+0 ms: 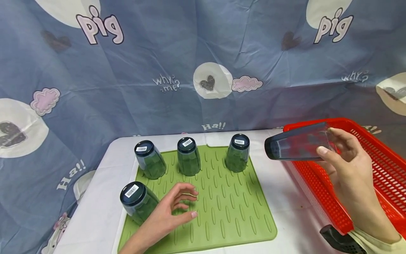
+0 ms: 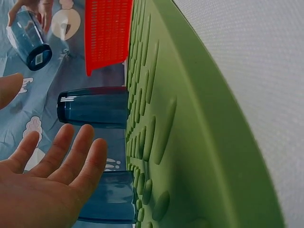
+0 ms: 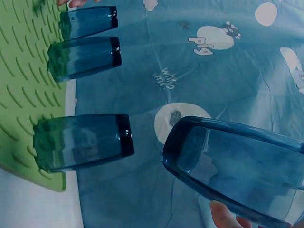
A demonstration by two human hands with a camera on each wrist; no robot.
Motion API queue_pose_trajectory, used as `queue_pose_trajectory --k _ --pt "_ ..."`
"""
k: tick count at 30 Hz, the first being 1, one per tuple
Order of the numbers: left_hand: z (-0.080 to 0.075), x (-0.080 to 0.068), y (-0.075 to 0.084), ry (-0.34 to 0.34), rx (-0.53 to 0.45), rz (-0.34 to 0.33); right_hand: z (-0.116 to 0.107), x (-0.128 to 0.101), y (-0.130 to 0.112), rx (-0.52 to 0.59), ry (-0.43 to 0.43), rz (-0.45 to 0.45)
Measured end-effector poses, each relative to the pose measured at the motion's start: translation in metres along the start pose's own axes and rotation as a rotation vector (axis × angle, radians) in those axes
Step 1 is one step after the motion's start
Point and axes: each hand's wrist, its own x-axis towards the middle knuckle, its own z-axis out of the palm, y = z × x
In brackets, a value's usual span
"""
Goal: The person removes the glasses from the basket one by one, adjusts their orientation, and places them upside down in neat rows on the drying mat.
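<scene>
Nearest, the left hand hovers just over the green mat, its fingers loosely spread and holding nothing; a blue glass stands upside down just beside it at about nine o'clock. At three o'clock the right hand holds another glass on its side in the air above the near rim of the red basket, the fingers wrapped around the mouth end and the thick base pointing toward nine o'clock. That tumbler is clear blue-grey, tall and slightly tapered, with a heavy dark base; the right wrist view shows its smooth, see-through wall. It looks rigid, moderately heavy at the base, slick and breakable, so a firm wrap around the middle of the wall seems safer than a pinch at the rim. Farther back, three more glasses sit inverted in a row along the mat's far edge, at eleven, twelve and one o'clock, each with a barcode sticker on its upturned base. The white bench carries the mat, and a blue printed cloth hangs behind.
</scene>
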Motion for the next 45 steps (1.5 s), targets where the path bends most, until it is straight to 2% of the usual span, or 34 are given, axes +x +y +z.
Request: queue_pose_trajectory --k 6,8,14,21,30,37,45 --pt "-0.001 0.0 0.002 0.008 -0.011 -0.003 0.001 -0.003 0.007 0.051 -0.009 0.015" --pt "-0.001 0.0 0.002 0.005 -0.006 0.014 0.002 -0.004 0.009 0.06 -0.009 0.017" --pt "-0.002 0.001 0.004 0.01 -0.003 0.013 0.002 -0.005 0.013 0.066 -0.014 0.031" --pt "-0.002 0.0 0.007 0.024 0.017 0.057 0.0 -0.006 0.018 0.097 -0.009 0.024" --pt "0.002 -0.002 0.018 0.041 0.001 0.031 0.0 -0.006 0.023 0.131 -0.044 0.023" --pt "0.007 0.0 0.023 0.076 0.039 0.054 0.004 -0.004 0.031 0.177 -0.093 0.039" --pt "0.007 0.003 0.022 0.091 0.056 0.086 0.007 -0.008 0.04 0.157 -0.052 0.082"
